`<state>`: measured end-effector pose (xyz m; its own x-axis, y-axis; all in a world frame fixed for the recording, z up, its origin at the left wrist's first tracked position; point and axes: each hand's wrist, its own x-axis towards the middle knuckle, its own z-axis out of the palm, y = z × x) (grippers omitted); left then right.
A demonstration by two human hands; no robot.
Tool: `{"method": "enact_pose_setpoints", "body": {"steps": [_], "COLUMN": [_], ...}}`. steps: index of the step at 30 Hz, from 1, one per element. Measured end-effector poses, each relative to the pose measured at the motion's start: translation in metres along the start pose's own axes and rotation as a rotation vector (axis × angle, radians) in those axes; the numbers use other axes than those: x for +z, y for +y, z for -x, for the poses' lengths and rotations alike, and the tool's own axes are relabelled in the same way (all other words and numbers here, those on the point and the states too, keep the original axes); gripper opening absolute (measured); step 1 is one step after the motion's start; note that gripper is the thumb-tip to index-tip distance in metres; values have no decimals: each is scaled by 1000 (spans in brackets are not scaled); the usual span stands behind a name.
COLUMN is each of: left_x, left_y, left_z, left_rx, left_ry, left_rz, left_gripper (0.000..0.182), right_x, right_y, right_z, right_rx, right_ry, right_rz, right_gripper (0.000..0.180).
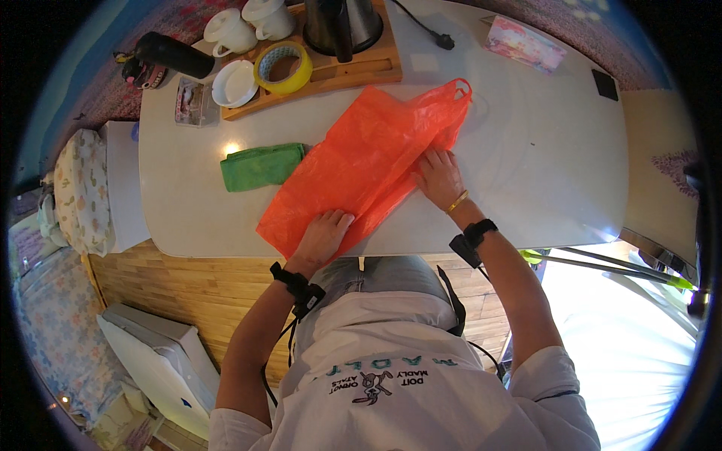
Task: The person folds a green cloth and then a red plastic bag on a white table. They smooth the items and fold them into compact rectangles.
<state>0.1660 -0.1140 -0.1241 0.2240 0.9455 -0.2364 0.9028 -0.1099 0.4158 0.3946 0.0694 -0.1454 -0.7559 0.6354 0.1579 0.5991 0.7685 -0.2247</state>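
A red plastic carrier bag [361,152] lies flattened at a slant on the white table [524,186], its handle loop towards the back right. My left hand [324,234] rests on the bag's lower left part near the table's front edge, fingers slightly curled. My right hand [440,175] touches the bag's right edge below the handle end; its fingertips lie on the plastic. Whether either hand pinches the plastic cannot be told. Left of the bag, and close against it, is a folded green cloth [262,167].
Behind the bag a wooden tray [361,70] bears a kettle [344,25], lidded white cups [230,31], a white ashtray-like dish [234,83] and yellow tape [283,67]. A black bottle [175,54] and clear box [194,101] stand left; a pink patterned box [524,45] lies back right.
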Motion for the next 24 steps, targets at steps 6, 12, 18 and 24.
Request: {"method": "enact_pose_setpoints", "body": {"steps": [6,12,18,24], "left_x": [4,3,-5,-9], "left_y": [1,3,7,9], "left_z": [-1,1,8,10], "left_rx": [10,5,28,69], "left_ry": [68,60,61,12], "left_rz": [-13,50,-16,-19], "left_gripper": [21,26,41,49], "right_x": [5,5,-6,2], "right_y": [16,37,32,33], "right_z": [-12,-17,-27,-35], "right_rx": [237,523,933,915], "right_ry": [-7,278,246,103], "right_rz": [198,-2,-708,-670], "right_gripper": [29,24,35,42]}}
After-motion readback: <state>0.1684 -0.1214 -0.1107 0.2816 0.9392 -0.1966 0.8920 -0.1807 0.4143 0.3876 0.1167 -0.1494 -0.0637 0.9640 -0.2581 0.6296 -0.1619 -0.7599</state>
